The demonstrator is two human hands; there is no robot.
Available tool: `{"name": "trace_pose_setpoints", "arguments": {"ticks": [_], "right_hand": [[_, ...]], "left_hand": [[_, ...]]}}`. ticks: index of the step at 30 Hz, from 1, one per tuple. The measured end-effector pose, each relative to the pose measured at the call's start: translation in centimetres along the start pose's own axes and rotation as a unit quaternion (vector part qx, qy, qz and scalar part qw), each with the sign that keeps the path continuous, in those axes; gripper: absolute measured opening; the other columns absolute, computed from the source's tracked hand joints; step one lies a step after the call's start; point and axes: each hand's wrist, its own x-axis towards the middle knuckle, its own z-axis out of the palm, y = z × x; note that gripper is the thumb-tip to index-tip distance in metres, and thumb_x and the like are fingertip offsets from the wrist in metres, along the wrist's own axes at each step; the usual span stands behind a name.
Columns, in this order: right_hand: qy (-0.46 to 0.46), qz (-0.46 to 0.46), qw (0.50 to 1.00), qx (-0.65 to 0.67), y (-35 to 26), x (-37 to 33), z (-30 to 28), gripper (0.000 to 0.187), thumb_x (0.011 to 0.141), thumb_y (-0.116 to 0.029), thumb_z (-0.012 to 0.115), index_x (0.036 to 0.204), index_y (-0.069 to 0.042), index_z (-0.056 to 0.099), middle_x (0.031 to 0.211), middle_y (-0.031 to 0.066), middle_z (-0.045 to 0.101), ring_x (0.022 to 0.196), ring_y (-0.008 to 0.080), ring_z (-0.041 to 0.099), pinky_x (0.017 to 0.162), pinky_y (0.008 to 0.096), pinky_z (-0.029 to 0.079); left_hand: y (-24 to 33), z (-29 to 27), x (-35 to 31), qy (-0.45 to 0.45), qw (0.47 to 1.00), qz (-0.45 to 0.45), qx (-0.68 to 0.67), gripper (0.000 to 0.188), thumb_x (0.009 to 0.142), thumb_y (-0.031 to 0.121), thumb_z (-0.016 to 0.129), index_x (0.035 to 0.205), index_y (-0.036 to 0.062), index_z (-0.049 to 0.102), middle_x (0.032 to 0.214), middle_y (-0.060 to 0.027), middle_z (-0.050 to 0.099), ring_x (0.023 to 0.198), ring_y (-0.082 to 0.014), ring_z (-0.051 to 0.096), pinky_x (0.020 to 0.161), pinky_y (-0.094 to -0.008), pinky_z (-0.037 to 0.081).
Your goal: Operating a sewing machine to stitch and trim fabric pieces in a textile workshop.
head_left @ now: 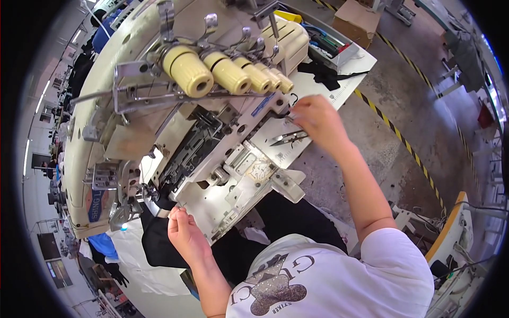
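A sewing machine [101, 191] with its mechanism exposed fills the middle and left. My left hand [185, 233] is closed beside its needle area, thumb and fingertips pinched together; what they hold is too small to make out. My right hand [318, 124] reaches to the far right end of the machine's lower part, its fingers bent together and slightly blurred. Anything between them cannot be made out. Just below that hand, metal tweezers [289, 139] lie on the white table [352, 74]. Black cloth [159, 241] hangs below the needle area, next to my left hand.
Several cream tension knobs [188, 71] stick out above the machine bed. Black fabric strips [323, 74] lie at the table's far corner beside a tray of tools [342, 50]. A cardboard box [358, 21] stands beyond. Yellow-black tape [395, 127] marks the floor on the right.
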Motion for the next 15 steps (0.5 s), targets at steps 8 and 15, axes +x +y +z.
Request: {"name": "trace_pose_setpoints", "arguments": {"ticks": [8,15], "right_hand": [[0.114,0.077,0.988,0.073,-3.1,3.1,-3.4,0.010,0.083,-0.002,0.065,0.091,-0.001,0.069,0.087,0.0094,0.065,0.075,0.0175,0.061,0.066,0.0273,0.047],[-0.161,-0.051,0.954,0.247,-14.3,1.9,2.2,0.008,0.080,-0.003,0.066,0.088,-0.002,0.069,0.081,0.0100,0.063,0.070,0.0244,0.059,0.064,0.0339,0.048]], "left_hand": [[0.6,0.6,-0.1,-0.008,0.997,-0.048,-0.063,0.008,0.093,0.013,0.063,0.087,0.0081,0.061,0.082,0.0041,0.057,0.075,-0.0041,0.051,0.068,-0.0210,0.040],[1.0,0.5,0.6,0.032,0.978,-0.120,-0.166,0.007,0.092,0.016,0.065,0.096,0.0106,0.063,0.084,0.0068,0.059,0.068,-0.0040,0.050,0.062,-0.0203,0.042]]}}
